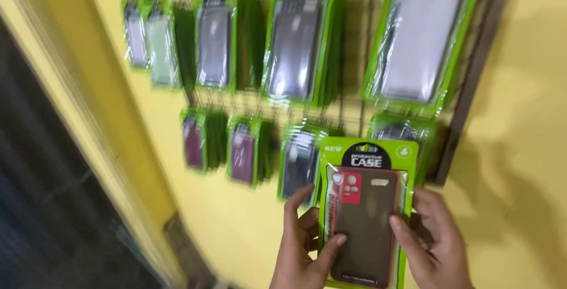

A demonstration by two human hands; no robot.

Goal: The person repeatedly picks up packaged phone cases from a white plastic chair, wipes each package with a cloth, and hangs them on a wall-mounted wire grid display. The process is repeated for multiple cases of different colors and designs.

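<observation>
I hold a green packet with a dark, red-edged phone case (365, 218) upright in front of a yellow wall. My left hand (304, 245) grips its left edge, thumb on the front. My right hand (434, 242) grips its right edge, thumb resting on the clear plastic. The packet's bottom runs out of the frame.
A wire rack (354, 112) on the yellow wall (520, 118) carries two rows of hanging green phone-case packets (295, 44), stacked several deep on each hook. A dark doorway or panel (41, 194) fills the left side, beside a pale frame.
</observation>
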